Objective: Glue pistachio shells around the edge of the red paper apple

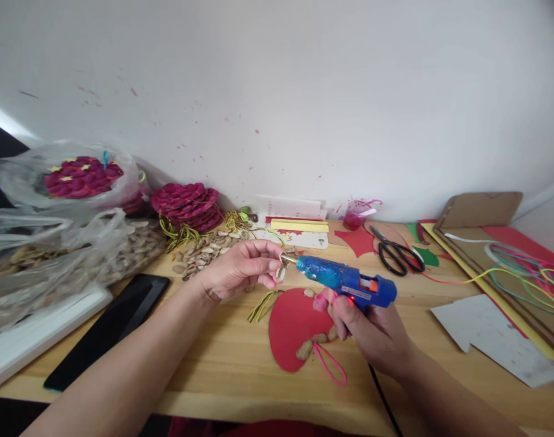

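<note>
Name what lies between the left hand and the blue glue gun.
In the head view, a pale piece of shell lies there, pinched by the left hand right at the metal nozzle of the blue glue gun.

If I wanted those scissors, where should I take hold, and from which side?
Probably by the black handles, coming from the near right: the scissors lie flat, their loops toward the person, and the blades point away to the left.
</note>
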A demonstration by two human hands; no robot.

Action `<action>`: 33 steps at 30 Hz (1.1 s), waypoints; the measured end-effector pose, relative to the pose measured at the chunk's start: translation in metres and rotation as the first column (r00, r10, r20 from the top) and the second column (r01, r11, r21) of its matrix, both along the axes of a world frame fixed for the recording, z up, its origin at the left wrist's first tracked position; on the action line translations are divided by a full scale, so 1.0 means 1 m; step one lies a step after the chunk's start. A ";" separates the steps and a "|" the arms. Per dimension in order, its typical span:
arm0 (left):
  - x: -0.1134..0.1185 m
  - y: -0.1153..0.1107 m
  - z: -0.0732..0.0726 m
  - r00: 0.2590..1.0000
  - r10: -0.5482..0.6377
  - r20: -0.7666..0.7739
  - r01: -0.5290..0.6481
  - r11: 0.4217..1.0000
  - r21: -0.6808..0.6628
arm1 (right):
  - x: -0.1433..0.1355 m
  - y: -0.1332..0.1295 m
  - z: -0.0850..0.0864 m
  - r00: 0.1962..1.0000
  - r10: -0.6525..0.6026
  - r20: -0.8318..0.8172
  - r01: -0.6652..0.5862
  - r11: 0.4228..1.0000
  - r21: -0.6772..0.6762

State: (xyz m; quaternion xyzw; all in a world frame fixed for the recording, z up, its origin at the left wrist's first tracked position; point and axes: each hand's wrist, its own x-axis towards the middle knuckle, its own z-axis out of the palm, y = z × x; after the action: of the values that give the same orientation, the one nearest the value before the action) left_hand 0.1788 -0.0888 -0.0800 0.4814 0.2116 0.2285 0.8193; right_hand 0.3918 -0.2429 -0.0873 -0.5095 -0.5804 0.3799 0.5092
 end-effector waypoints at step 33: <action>0.000 -0.001 0.000 1.000 -0.007 0.012 0.007 1.000 -0.025 | 0.004 0.001 -0.009 1.000 -0.012 0.016 0.012 0.999 0.038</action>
State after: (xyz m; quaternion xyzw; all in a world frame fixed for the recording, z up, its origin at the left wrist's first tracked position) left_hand 0.1785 -0.0894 -0.0803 0.4705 0.2081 0.2257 0.8273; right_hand 0.3956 -0.2424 -0.0968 -0.5063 -0.5886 0.3616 0.5162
